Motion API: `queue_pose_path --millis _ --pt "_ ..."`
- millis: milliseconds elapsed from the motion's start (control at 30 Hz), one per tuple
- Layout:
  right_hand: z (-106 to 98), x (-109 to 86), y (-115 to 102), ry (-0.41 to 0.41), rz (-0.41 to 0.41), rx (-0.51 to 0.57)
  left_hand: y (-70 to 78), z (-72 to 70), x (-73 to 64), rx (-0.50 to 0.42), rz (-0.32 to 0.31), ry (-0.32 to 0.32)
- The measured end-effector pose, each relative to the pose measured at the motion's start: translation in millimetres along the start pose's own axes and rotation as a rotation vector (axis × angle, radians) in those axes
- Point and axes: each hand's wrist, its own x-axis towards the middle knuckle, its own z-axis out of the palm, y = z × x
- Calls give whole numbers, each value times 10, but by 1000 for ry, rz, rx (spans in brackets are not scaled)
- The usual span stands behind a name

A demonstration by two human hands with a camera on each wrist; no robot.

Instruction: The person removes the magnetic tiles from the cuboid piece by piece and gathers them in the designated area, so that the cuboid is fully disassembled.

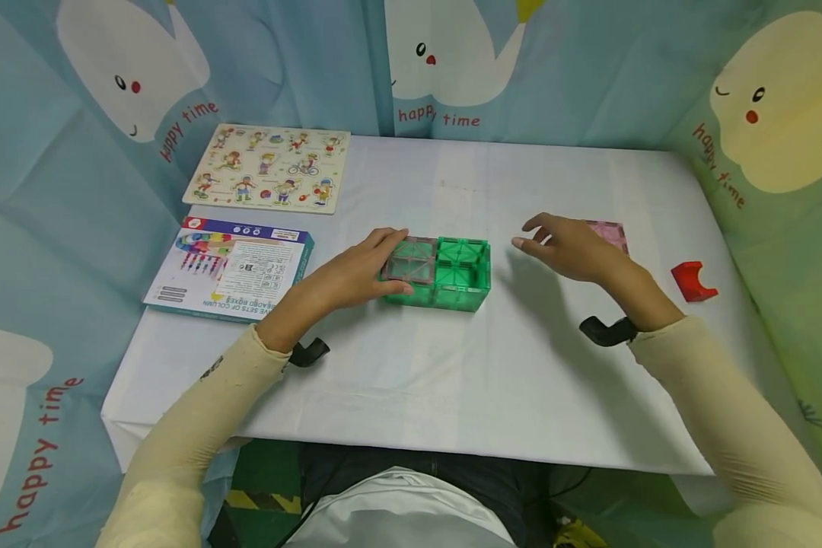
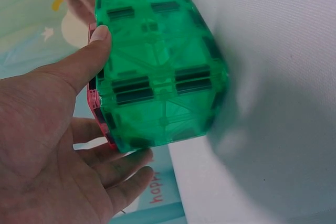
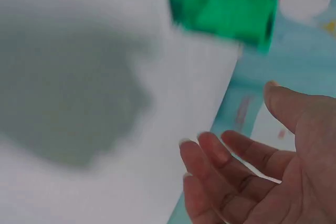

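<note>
A green translucent box of magnetic tiles (image 1: 462,283) sits on the white table, two squares long. A pinkish square magnetic tile (image 1: 412,260) lies over its left half, while the right half shows an open top. My left hand (image 1: 352,275) holds the left end, thumb at the near edge and fingers round the far side; the left wrist view shows the thumb (image 2: 100,40) pressed by the pink edge. To the right of the box, my right hand (image 1: 567,247) hovers with relaxed fingers and nothing in it. The right wrist view shows its bare palm (image 3: 294,182) apart from the green wall.
A pink magnetic tile (image 1: 613,234) lies behind my right hand, partly hidden. A red notched piece (image 1: 690,281) is near the table's right side. On the left are a boxed bead set (image 1: 233,266) and a picture puzzle board (image 1: 267,169).
</note>
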Motion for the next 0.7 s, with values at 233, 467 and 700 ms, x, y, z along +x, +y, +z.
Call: queue_pose_path --millis 233,467,700 --pt "241 40 -389 -49 -14 44 17 -12 2 -9 0 -3" --pt "299 77 -493 -88 -11 109 20 -20 -2 -14 1 -4" --pt "249 50 -469 -115 2 130 22 -17 -3 -11 7 1"
